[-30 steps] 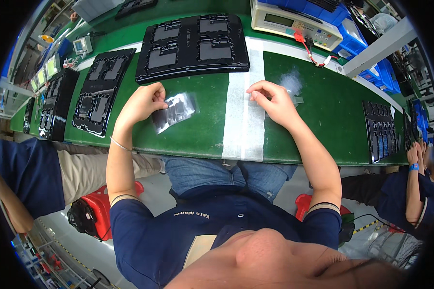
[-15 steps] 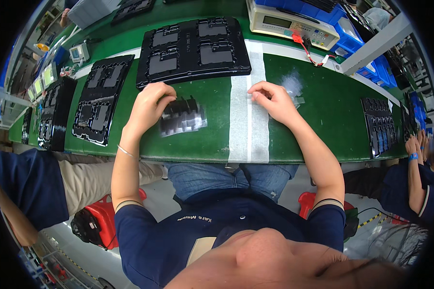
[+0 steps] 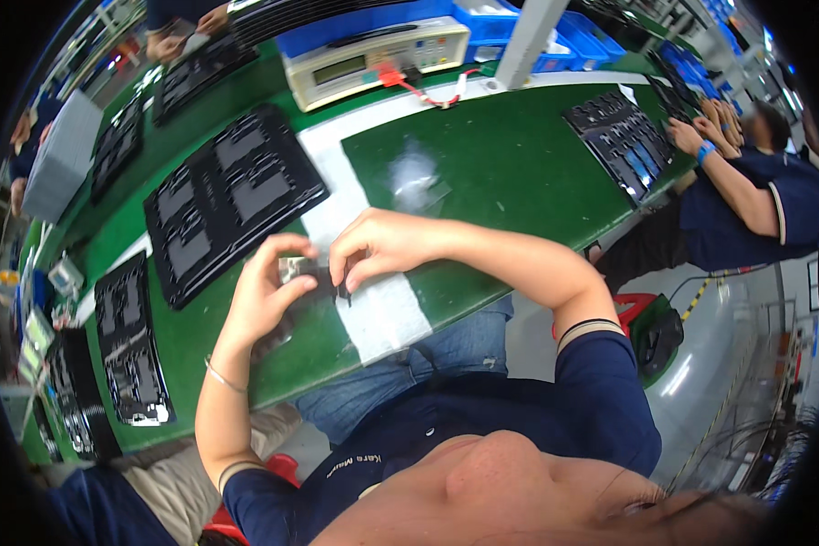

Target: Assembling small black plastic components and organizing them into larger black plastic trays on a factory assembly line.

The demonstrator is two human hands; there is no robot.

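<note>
My right hand is closed, thumb and forefinger pinching a small black strip above the white band on the table. To its left, my left hand is beside it with thumb and fingers apart, and nothing shows firmly gripped in it. A piece of clear film shows between the left thumb and fingers, and more film lies under that hand, mostly hidden. Beyond both hands lies a large black moulded tray with grey rectangular pockets.
A green table is crossed by a white band. A crumpled clear film lies right of it. At the back stands a bench meter with red leads. Black trays sit left, another right, near a co-worker.
The view has turned toward the right. My hands have come together, and the right one now pinches a small black strip. The left hand has opened over the film.
</note>
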